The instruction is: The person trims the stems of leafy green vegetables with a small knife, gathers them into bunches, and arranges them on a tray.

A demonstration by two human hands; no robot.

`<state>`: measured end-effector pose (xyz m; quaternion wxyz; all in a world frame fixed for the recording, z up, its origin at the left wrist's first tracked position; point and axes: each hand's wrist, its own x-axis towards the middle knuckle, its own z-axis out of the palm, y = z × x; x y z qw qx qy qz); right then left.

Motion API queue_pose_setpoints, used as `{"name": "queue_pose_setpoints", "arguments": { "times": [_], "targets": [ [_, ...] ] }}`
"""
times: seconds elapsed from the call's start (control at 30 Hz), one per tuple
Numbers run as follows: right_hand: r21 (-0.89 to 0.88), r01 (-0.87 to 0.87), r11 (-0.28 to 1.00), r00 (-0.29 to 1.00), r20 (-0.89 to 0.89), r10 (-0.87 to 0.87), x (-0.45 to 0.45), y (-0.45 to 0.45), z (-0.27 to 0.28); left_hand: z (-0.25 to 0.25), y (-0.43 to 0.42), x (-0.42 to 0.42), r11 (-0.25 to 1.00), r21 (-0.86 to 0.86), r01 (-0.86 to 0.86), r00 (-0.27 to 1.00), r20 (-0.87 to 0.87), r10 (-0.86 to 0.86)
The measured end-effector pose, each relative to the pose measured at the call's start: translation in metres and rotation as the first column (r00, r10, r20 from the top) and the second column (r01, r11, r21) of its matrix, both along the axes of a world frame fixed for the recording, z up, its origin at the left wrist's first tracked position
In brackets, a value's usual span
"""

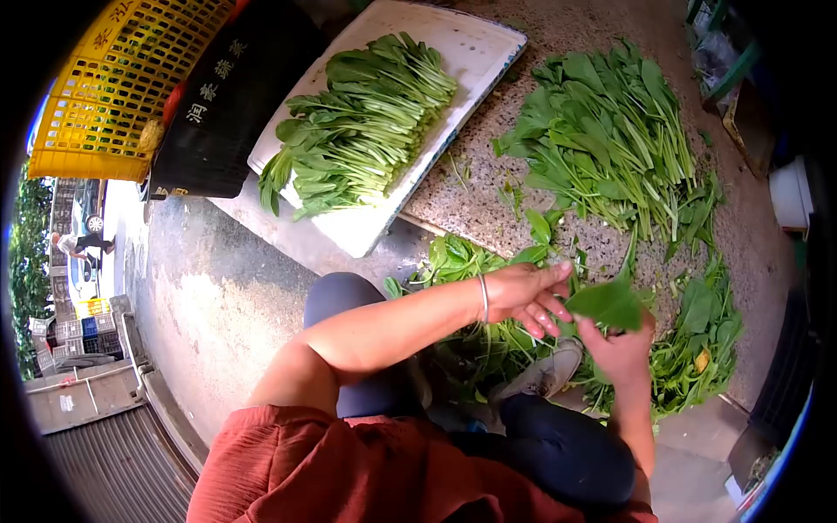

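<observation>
My right hand (623, 349) is closed on a leafy green stem, whose broad leaf (606, 303) spreads over the fingers. Close beside that leaf is my left hand (527, 298), a bangle on its wrist, thumb and fingers apart. I see nothing held in it. Below both hands, loose greens (497, 357) lie around my shoes. To the upper right rests a large heap of leafy greens (610, 131), with a looser pile (697, 340) nearer to me. Trimmed-looking greens (366, 122) are lined up side by side, stems facing right, on a white foam board (475, 35).
A yellow perforated crate (113, 96) and a black crate (231, 105) stand at the upper left. On the right is a white container (791, 196). Leaf scraps dot the speckled surface (462, 196). Far left, a person (83, 244) is near a parked car (90, 205).
</observation>
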<state>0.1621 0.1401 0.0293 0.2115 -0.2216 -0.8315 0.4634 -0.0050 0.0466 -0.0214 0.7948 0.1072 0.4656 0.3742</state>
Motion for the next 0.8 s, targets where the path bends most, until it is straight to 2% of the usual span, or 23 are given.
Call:
{"name": "queue_pose_setpoints", "arguments": {
  "times": [0.03, 0.07, 0.1, 0.17, 0.23, 0.3, 0.33, 0.37, 0.4, 0.43, 0.47, 0.53, 0.57, 0.8],
  "targets": [
    [0.101, -0.154, 0.983, 0.984, -0.069, 0.161, -0.009, -0.003, 0.001, -0.006, 0.002, 0.001, 0.984, -0.008, -0.178, 0.980, 0.091, 0.178],
    [0.228, -0.194, 0.954, 0.976, -0.050, 0.210, -0.016, -0.009, -0.004, -0.009, 0.002, 0.001, 0.938, -0.032, -0.346, 0.920, 0.182, 0.346],
    [0.353, -0.230, 0.907, 0.967, -0.020, 0.253, -0.020, -0.014, -0.010, 0.002, 0.002, -0.002, 0.889, 0.010, -0.457, 0.856, 0.275, 0.437],
    [0.420, -0.286, 0.861, 0.955, 0.048, 0.293, -0.027, -0.023, -0.009, 0.004, -0.004, -0.019, 0.861, 0.181, -0.475, 0.874, 0.213, 0.437],
    [0.422, -0.285, 0.861, 0.954, 0.035, 0.299, -0.032, -0.024, -0.013, 0.006, -0.014, -0.038, 0.827, 0.184, -0.531, 0.840, 0.241, 0.485],
    [0.326, -0.133, 0.936, 0.980, -0.097, 0.172, -0.034, -0.022, -0.020, 0.011, -0.024, -0.053, 0.815, 0.165, -0.555, 0.831, 0.092, 0.548],
    [0.094, -0.049, 0.994, 0.998, -0.035, 0.053, -0.032, -0.019, -0.021, 0.012, -0.030, -0.061, 0.841, 0.202, -0.502, 0.860, 0.007, 0.511],
    [-0.065, 0.049, 0.997, 0.999, 0.006, -0.049, -0.032, -0.014, -0.026, 0.012, -0.037, -0.065, 0.868, 0.232, -0.440, 0.881, -0.074, 0.467],
    [-0.298, 0.065, 0.952, 0.998, 0.033, -0.058, -0.033, -0.009, -0.027, 0.015, -0.042, -0.064, 0.882, 0.276, -0.381, 0.892, -0.142, 0.429],
    [-0.515, 0.087, 0.853, 0.996, 0.059, -0.066, -0.035, -0.007, -0.027, 0.020, -0.046, -0.060, 0.893, 0.316, -0.320, 0.895, -0.208, 0.394],
    [-0.515, 0.120, 0.849, 0.992, 0.084, -0.089, -0.034, -0.005, -0.026, 0.023, -0.050, -0.053, 0.903, 0.303, -0.305, 0.884, -0.264, 0.387],
    [-0.816, -0.088, 0.571, 0.995, -0.096, 0.015, -0.037, -0.004, -0.023, 0.020, -0.054, -0.044, 0.914, 0.310, -0.262, 0.889, -0.292, 0.354],
    [-0.763, -0.130, 0.633, 0.989, -0.142, 0.032, -0.041, -0.007, -0.024, 0.018, -0.055, -0.040, 0.921, 0.306, -0.241, 0.890, -0.308, 0.335],
    [-0.786, -0.152, 0.599, 0.988, -0.130, 0.080, -0.051, -0.007, -0.033, 0.016, -0.054, -0.023, 0.950, 0.280, -0.139, 0.890, -0.385, 0.244]
  ]
}}
